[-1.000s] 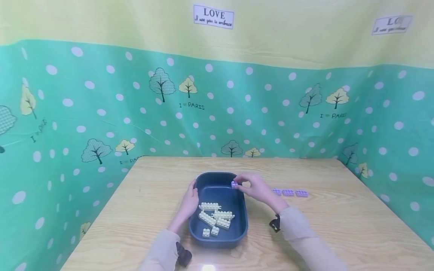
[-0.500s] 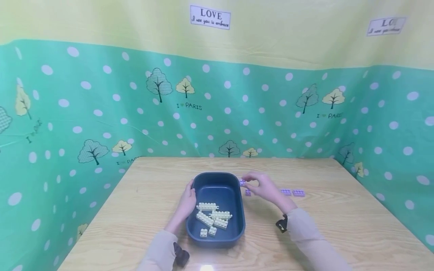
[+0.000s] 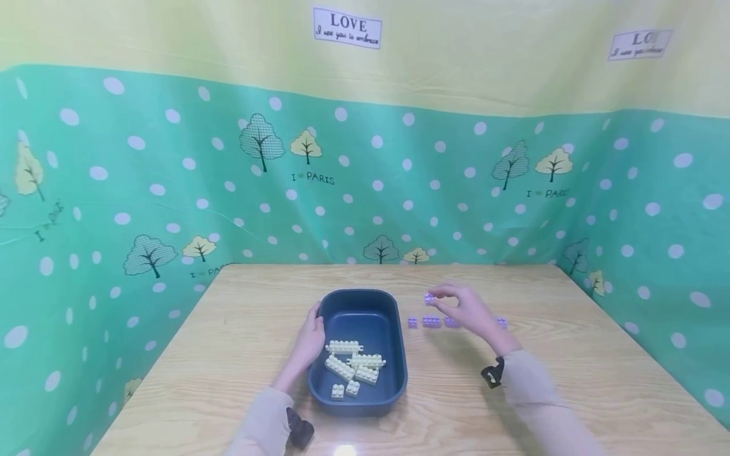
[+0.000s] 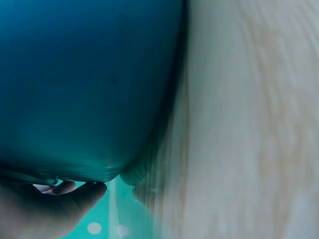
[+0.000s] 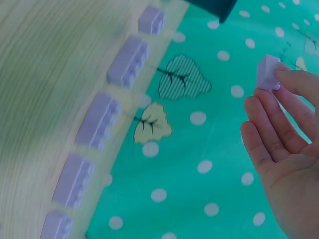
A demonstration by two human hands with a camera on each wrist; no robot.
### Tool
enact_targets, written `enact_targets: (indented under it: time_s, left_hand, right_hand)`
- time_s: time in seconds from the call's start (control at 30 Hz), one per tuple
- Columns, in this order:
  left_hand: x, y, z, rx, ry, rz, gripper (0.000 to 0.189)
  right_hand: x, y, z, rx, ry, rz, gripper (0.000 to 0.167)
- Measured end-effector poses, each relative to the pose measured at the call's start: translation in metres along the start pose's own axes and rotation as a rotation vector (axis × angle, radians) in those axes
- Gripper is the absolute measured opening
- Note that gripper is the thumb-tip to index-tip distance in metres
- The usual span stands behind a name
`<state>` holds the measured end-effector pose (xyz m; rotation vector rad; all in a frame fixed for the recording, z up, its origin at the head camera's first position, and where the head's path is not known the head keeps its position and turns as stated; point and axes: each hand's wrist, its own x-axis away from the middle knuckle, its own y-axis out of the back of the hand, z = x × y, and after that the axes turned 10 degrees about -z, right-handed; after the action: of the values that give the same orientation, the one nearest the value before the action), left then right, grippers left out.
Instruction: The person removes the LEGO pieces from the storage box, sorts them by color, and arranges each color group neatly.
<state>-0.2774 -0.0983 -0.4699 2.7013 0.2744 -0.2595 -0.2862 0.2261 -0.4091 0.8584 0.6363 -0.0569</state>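
— While the right hand (image 3: 464, 308) is pinching the purple block (image 5: 268, 73), where is it hanging?
— Above the table (image 3: 251, 310), near the row of blocks (image 3: 431, 322), probably feeling light and stiff; opposite sides are giving safest hold. The left hand (image 3: 308, 340) is touching the box (image 3: 365, 326); its grip I cannot tell.

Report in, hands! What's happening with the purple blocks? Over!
Right hand: pinching a small purple block, up off the table. Left hand: touching the tub. Other purple blocks: lined up on the table. Nothing seen in the way.
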Motion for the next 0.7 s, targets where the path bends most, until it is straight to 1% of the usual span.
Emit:
enact_targets:
  time_s: [0.17,0.33,0.7]
  left_hand:
    - [0.000,0.001,0.000,-0.002,-0.001,0.004,0.048]
    - [0.000,0.002,-0.001,0.003,-0.003,0.009,0.048]
    - [0.000,0.002,-0.002,0.022,-0.003,0.007,0.047]
  right_hand:
    - [0.005,0.013,-0.011,0.018,-0.050,-0.007,0.033]
    - [0.010,0.024,-0.021,0.009,-0.098,-0.012,0.035]
    - [0.024,0.044,-0.046,0.055,-0.135,-0.044,0.031]
